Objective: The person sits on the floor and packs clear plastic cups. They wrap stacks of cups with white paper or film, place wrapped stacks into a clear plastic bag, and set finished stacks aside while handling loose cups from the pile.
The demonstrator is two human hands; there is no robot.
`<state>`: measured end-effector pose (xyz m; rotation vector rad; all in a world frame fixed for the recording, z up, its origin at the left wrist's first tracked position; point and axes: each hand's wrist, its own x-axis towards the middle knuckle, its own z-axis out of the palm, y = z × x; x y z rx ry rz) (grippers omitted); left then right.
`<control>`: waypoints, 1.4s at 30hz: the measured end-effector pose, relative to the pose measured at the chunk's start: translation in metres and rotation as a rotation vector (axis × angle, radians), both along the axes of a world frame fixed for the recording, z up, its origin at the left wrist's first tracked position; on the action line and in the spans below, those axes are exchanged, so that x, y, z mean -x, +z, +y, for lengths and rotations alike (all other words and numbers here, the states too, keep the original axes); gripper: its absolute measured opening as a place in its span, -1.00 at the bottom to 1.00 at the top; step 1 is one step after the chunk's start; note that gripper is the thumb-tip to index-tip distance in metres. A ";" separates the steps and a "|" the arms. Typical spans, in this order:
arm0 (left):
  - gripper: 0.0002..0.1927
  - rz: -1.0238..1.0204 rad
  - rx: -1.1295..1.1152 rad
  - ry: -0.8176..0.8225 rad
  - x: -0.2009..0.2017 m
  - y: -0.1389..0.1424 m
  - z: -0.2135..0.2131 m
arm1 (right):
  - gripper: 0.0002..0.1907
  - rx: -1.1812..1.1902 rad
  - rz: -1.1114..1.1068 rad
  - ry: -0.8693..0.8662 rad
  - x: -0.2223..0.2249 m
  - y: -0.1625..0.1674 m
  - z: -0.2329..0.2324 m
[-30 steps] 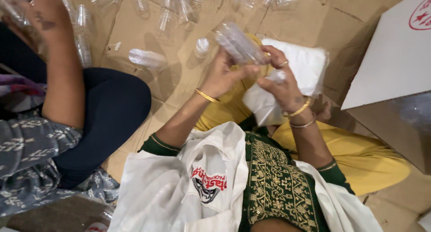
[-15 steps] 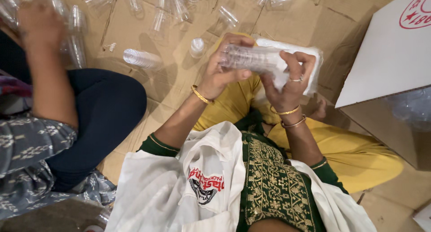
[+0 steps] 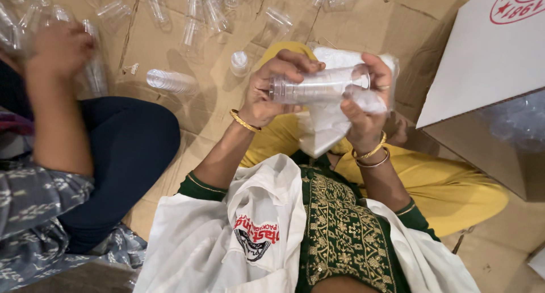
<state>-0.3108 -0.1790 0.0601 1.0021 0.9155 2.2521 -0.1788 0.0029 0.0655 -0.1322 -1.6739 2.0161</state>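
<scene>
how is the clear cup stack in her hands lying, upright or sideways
Sideways. The clear cup stack lies level between the left hand and the right hand, one at each end, over a white cloth.

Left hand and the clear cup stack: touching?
Touching. Head view: left hand wraps its fingers over one end of the clear cup stack.
</scene>
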 end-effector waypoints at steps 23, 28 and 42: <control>-0.44 -0.433 -0.067 0.536 0.012 -0.019 0.018 | -0.21 -0.309 -0.142 -0.054 -0.005 -0.004 0.026; -0.45 -0.339 0.050 0.629 0.003 -0.013 0.035 | -0.22 -0.203 -0.250 0.050 -0.002 -0.004 0.019; -0.53 -0.700 0.199 0.449 0.097 -0.039 -0.036 | -0.37 -0.088 -0.260 -0.082 -0.012 -0.018 0.038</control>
